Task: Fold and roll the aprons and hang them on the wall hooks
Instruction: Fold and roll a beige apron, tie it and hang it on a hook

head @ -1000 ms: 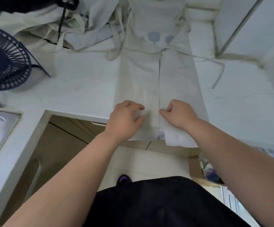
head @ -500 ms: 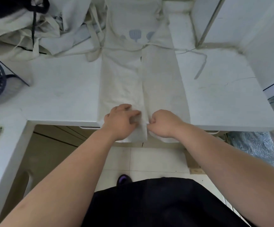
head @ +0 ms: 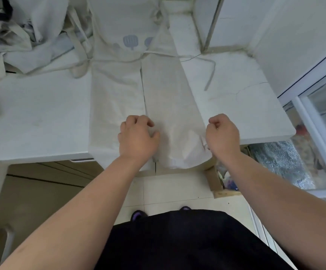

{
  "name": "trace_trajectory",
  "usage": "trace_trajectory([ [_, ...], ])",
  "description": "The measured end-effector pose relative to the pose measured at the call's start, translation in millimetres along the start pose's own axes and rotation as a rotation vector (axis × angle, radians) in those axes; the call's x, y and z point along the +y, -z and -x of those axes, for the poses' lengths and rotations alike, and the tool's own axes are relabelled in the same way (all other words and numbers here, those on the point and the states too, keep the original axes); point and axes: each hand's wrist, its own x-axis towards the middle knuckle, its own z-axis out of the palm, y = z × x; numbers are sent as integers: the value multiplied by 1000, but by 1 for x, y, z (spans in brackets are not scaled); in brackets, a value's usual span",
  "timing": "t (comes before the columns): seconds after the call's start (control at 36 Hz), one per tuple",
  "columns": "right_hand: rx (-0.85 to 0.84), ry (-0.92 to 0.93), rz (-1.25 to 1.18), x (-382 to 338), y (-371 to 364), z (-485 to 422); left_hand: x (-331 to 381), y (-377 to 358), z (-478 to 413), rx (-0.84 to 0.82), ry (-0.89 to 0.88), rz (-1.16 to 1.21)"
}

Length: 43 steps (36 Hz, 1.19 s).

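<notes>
A cream apron (head: 166, 98) lies lengthwise on the white counter (head: 37, 117), its two sides folded in to meet at a middle seam. Its bib with blue prints is at the back, and its lower hem hangs over the counter's front edge. My left hand (head: 138, 139) rests on the apron beside the seam near the front edge, with fingers curled into the cloth. At the apron's right edge, my right hand (head: 222, 135) has its fingers curled round the fabric, which is wrinkled and slightly raised there.
A heap of other aprons (head: 21, 36) with a black strap lies at the back left. One loose apron tie (head: 209, 75) trails across the counter to the right. White walls close the back and right. A cardboard box (head: 216, 184) stands on the floor below.
My right hand has moved from the middle seam out to the apron's right edge. My left hand stays by the seam. The view has shifted right, and the fan is out of frame.
</notes>
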Motion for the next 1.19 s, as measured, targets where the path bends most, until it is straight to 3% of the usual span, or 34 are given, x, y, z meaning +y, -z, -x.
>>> trace_trajectory([
  [0.17, -371, -284, 189, 22, 18, 4, 38, -17, -12, -189, -432, 8],
  [0.31, -564, -623, -375, 32, 26, 18, 73, -39, -32, -371, -612, -214],
  [0.39, -601, -708, -596, 34, 28, 18, 85, -47, -41, -455, -646, -336],
  [0.53, -541, -725, -774, 39, 19, 12, 88, -52, -51, -475, -630, -389],
  [0.72, -501, -597, -879, 43, 25, 14, 90, -47, -48, -436, -707, -498],
  [0.83, -494, -521, -768, 42, 34, 14, 90, -50, -52, -375, -674, -448],
  [0.97, -449, -586, -467, 59, 24, 23, 88, -46, -57, -242, -551, -261],
  [1.06, -489, -668, -477, 63, 21, 31, 91, -39, -61, -379, -567, -260],
  [1.11, -424, -580, -427, 60, 24, 25, 89, -36, -59, -451, -561, -257],
  [1.19, -210, -354, -306, 49, 30, 10, 79, -36, -54, -396, -526, -208],
])
